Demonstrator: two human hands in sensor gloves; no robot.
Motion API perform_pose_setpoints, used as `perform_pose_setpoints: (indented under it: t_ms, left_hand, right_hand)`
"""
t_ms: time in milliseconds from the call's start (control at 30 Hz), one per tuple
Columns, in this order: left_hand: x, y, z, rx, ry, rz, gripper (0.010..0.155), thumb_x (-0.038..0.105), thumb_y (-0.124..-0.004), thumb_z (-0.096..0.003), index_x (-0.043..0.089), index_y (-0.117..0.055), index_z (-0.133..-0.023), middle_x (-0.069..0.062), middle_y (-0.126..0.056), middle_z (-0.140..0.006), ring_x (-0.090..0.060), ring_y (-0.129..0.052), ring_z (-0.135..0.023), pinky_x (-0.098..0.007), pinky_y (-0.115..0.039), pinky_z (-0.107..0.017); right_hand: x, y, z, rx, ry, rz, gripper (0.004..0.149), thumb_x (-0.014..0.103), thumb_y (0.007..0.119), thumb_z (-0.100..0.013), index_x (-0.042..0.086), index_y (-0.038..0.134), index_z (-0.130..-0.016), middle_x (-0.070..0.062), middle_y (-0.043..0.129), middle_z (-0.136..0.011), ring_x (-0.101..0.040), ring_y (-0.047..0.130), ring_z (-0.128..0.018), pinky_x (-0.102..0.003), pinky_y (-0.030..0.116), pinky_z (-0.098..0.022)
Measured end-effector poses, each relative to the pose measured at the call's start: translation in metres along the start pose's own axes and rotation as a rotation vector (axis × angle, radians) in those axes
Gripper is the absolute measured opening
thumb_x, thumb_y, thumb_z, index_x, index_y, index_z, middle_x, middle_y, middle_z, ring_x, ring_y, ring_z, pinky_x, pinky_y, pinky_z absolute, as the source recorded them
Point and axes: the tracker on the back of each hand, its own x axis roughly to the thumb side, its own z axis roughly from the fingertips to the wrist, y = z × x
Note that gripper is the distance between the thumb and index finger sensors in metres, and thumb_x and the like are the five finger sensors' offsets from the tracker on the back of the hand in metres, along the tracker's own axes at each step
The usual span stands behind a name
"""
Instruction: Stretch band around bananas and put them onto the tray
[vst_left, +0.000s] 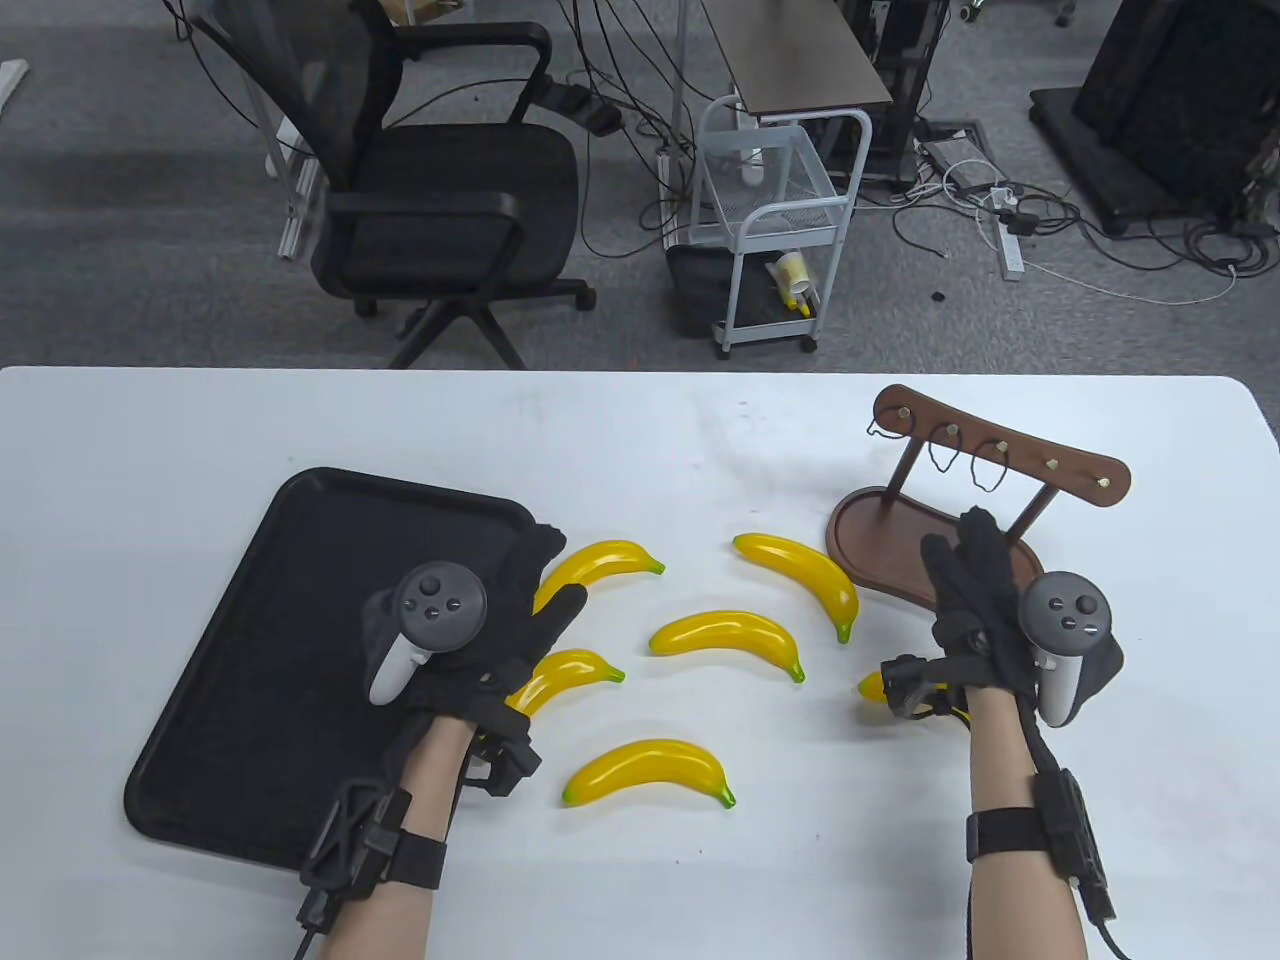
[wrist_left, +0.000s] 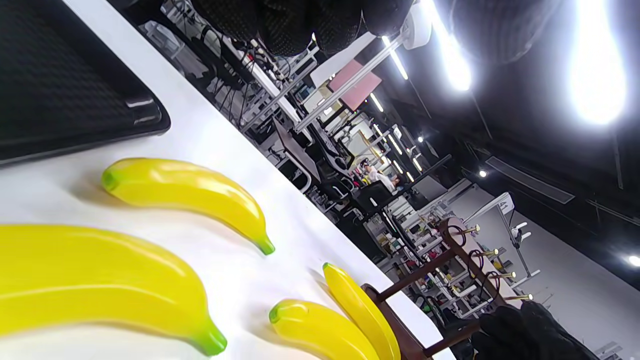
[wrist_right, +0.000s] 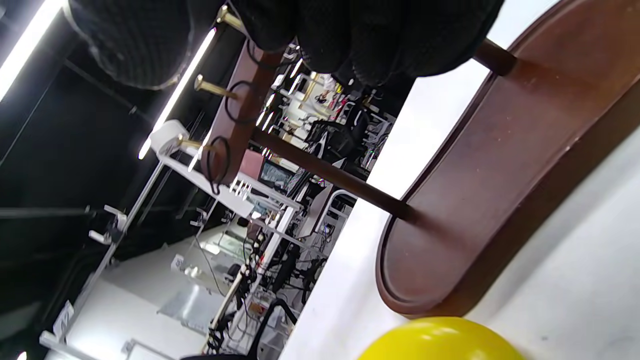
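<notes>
Several yellow bananas lie loose on the white table, among them one (vst_left: 600, 565) by the tray, one (vst_left: 725, 635) in the middle and one (vst_left: 648, 772) nearest me. My left hand (vst_left: 530, 575) hovers flat over the right edge of the black tray (vst_left: 300, 620), fingers straight, holding nothing; its thumb points at the nearest banana (wrist_left: 190, 197). My right hand (vst_left: 958, 540) reaches with straight fingers over the wooden stand's base (vst_left: 880, 540), empty. Black bands (vst_left: 943, 455) hang on the stand's hooks above it, also seen as bands (wrist_right: 235, 102) in the right wrist view. Another banana (vst_left: 872, 686) is partly hidden under my right wrist.
The wooden stand (vst_left: 1000, 455) with brass hooks stands at the right back of the table. Beyond the table's far edge are an office chair (vst_left: 430, 200), a white cart (vst_left: 770, 230) and cables on the floor. The tray holds nothing.
</notes>
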Motion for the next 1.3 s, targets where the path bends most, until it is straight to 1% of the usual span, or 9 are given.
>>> perform_pose_setpoints:
  t_ms: [100,300,400,500,600,833,1067,1167,1300]
  left_hand:
    - [-0.006,-0.004,-0.001,-0.02,-0.008,0.045,0.074,0.062,-0.057,-0.0598,0.029,-0.027,-0.118,0.0,-0.029,-0.131,-0.034,-0.039,-0.123,-0.053,-0.037,-0.089]
    - [-0.009,-0.006,0.001,-0.021,-0.014,0.04,0.075,0.062,-0.06,-0.0591,0.027,-0.03,-0.118,-0.002,-0.032,-0.13,-0.034,-0.042,-0.122,-0.051,-0.039,-0.089]
    - [-0.01,-0.006,0.002,-0.016,-0.017,0.042,0.075,0.061,-0.061,-0.059,0.027,-0.03,-0.118,-0.002,-0.033,-0.13,-0.034,-0.043,-0.122,-0.051,-0.04,-0.089]
    - [-0.011,-0.006,0.004,-0.002,-0.017,0.031,0.074,0.061,-0.061,-0.059,0.026,-0.031,-0.118,-0.003,-0.034,-0.13,-0.034,-0.045,-0.121,-0.051,-0.041,-0.089]
    - [-0.012,-0.005,0.005,-0.002,-0.017,0.041,0.074,0.061,-0.061,-0.059,0.026,-0.032,-0.118,-0.003,-0.034,-0.13,-0.034,-0.044,-0.122,-0.051,-0.041,-0.089]
    - [-0.012,-0.007,0.006,-0.005,-0.009,0.023,0.074,0.06,-0.061,-0.0594,0.026,-0.031,-0.118,-0.003,-0.034,-0.13,-0.035,-0.044,-0.121,-0.051,-0.041,-0.088]
    - [-0.011,-0.008,0.007,-0.006,-0.004,0.001,0.074,0.059,-0.063,-0.0595,0.026,-0.032,-0.118,-0.004,-0.034,-0.13,-0.035,-0.045,-0.121,-0.051,-0.041,-0.088]
    - [-0.011,-0.008,0.007,-0.006,-0.003,0.0,0.074,0.059,-0.063,-0.0595,0.025,-0.032,-0.118,-0.004,-0.034,-0.13,-0.035,-0.044,-0.121,-0.051,-0.041,-0.088]
    - [-0.011,-0.008,0.007,-0.007,-0.005,0.0,0.074,0.06,-0.063,-0.0594,0.025,-0.032,-0.118,-0.004,-0.034,-0.13,-0.035,-0.044,-0.121,-0.051,-0.041,-0.088]
  right_hand:
    - [-0.006,-0.003,-0.008,-0.019,0.063,-0.112,0.074,0.049,0.071,-0.056,0.009,0.043,-0.112,-0.021,0.055,-0.111,-0.047,0.066,-0.096,-0.055,0.069,-0.063]
    - [-0.014,-0.006,-0.027,-0.059,0.161,-0.2,0.073,0.046,0.073,-0.055,0.008,0.044,-0.111,-0.021,0.058,-0.109,-0.043,0.071,-0.094,-0.051,0.072,-0.062]
    - [-0.017,-0.005,-0.039,-0.073,0.187,-0.24,0.072,0.044,0.074,-0.055,0.008,0.047,-0.11,-0.021,0.061,-0.107,-0.04,0.075,-0.092,-0.047,0.075,-0.061]
    - [-0.02,-0.002,-0.048,-0.064,0.214,-0.347,0.07,0.043,0.075,-0.055,0.008,0.049,-0.109,-0.02,0.064,-0.106,-0.039,0.077,-0.09,-0.046,0.076,-0.061]
    - [-0.023,0.001,-0.053,-0.1,0.267,-0.422,0.064,0.041,0.076,-0.054,0.01,0.055,-0.107,-0.017,0.071,-0.103,-0.036,0.083,-0.086,-0.044,0.078,-0.059]
    - [-0.028,0.005,-0.055,-0.167,0.305,-0.475,0.054,0.042,0.077,-0.054,0.015,0.066,-0.1,-0.01,0.083,-0.092,-0.028,0.093,-0.075,-0.04,0.084,-0.052]
    - [-0.028,0.006,-0.057,-0.192,0.322,-0.481,0.045,0.041,0.077,-0.054,0.017,0.074,-0.092,-0.006,0.09,-0.082,-0.024,0.097,-0.064,-0.04,0.085,-0.046]
    - [-0.026,0.006,-0.058,-0.18,0.316,-0.494,0.041,0.04,0.078,-0.054,0.017,0.077,-0.089,-0.005,0.093,-0.077,-0.023,0.099,-0.059,-0.039,0.086,-0.043]
    - [-0.021,0.003,-0.056,-0.194,0.311,-0.477,0.04,0.04,0.077,-0.055,0.016,0.078,-0.087,-0.005,0.094,-0.073,-0.022,0.099,-0.056,-0.039,0.086,-0.041]
